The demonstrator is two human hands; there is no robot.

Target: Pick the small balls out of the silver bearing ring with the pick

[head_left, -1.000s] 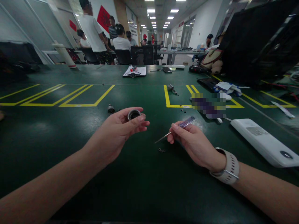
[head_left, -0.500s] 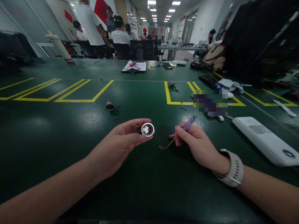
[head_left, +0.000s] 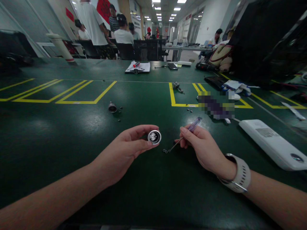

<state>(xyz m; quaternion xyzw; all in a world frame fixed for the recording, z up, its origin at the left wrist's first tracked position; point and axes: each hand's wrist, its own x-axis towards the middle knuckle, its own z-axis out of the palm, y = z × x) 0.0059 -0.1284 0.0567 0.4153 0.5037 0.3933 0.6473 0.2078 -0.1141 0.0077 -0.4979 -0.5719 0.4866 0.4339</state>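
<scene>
Between thumb and fingers, my left hand (head_left: 129, 147) grips a round metal housing (head_left: 154, 137), its open end facing me and a pale lobed part showing inside. My right hand (head_left: 195, 139) pinches a screwdriver (head_left: 194, 124) with a clear purple handle. The thin shaft slants down to the left, its tip at a cluster of small nuts (head_left: 166, 151) on the green table (head_left: 153, 198). Whether the tip sits inside a nut I cannot tell. Farther left stands another metal housing (head_left: 112, 107), with several small nuts (head_left: 121, 107) beside it.
A white power bank (head_left: 273, 143) lies right of my right hand. Beyond are a metal part with a stem (head_left: 177, 87), yellow tape outlines (head_left: 96, 101), and a clipboard with papers (head_left: 137, 67). A cloth (head_left: 236, 86) rests at right. Several people are in the background.
My left hand has shifted slightly right and down with the metal housing, closer to the screwdriver tip. The right hand and screwdriver have barely moved.
</scene>
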